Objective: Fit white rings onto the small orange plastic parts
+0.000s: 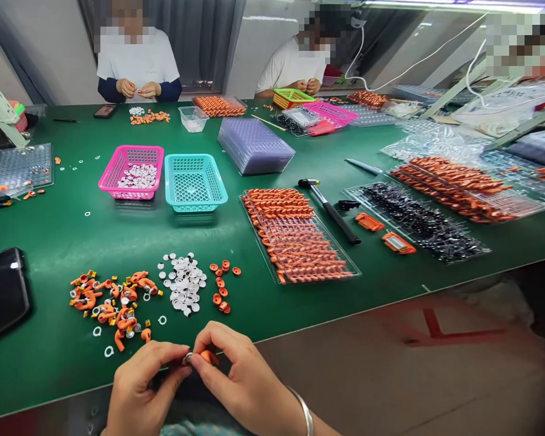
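Both our left hand and right hand pinch one orange piece at the near edge of the green table; it seems unfinished, with loose orange parts and white discs waiting.

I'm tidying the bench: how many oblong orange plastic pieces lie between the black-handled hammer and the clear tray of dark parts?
2. The first orange piece lies beside the hammer's black handle; the second orange piece lies right of the first, closer to the camera. None looks hidden.
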Available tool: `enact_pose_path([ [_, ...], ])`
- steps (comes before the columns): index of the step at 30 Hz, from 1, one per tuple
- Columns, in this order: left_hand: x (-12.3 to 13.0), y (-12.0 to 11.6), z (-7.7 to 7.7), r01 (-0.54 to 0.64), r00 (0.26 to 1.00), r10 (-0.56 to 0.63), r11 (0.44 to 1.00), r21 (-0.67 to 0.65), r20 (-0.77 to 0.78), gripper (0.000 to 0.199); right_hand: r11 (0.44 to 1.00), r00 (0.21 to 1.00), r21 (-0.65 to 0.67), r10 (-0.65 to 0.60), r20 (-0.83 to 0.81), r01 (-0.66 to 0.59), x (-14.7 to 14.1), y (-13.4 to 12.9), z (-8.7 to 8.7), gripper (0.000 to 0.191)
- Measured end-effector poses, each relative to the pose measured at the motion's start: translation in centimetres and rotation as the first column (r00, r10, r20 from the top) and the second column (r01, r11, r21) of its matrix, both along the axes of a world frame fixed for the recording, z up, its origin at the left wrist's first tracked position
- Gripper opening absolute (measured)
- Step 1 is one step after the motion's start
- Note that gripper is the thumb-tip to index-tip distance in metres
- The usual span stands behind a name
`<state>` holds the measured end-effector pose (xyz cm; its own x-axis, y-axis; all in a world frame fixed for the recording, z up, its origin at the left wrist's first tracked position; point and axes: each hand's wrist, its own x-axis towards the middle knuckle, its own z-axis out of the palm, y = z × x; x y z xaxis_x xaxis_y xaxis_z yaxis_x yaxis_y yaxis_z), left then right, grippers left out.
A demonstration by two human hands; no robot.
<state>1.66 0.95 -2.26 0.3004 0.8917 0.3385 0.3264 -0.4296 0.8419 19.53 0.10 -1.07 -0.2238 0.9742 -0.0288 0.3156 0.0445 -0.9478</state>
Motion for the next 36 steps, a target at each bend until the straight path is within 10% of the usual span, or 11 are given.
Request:
enact_pose_path([
  [19, -0.5, -0.4, 0.1, 0.091, 0.995, -0.083, 0.987, 0.136, -0.059, 0.024, 0.993, 0.991, -0.096, 0.049, -0.128, -0.061, 0.0, 0.2, 0.1, 0.007],
  [28, -0.7, -1.4, -0.1, 0.102, 0.990, -0.091, 0.990, -0.100, 0.108, 0.022, 0.960, 0.956, -0.028, 0.274, -0.107, -0.279, 0.9, 0.7, 0.6, 0.013],
  [36, -1.5, -1.4, -0.3, 0.247, 0.955, -0.220, 0.962, -0.120, 0.198, 0.037, 0.957, 0.911, -0.130, 0.198, -0.361, -0.259, -0.9, -0.8, -0.7, 0.037],
])
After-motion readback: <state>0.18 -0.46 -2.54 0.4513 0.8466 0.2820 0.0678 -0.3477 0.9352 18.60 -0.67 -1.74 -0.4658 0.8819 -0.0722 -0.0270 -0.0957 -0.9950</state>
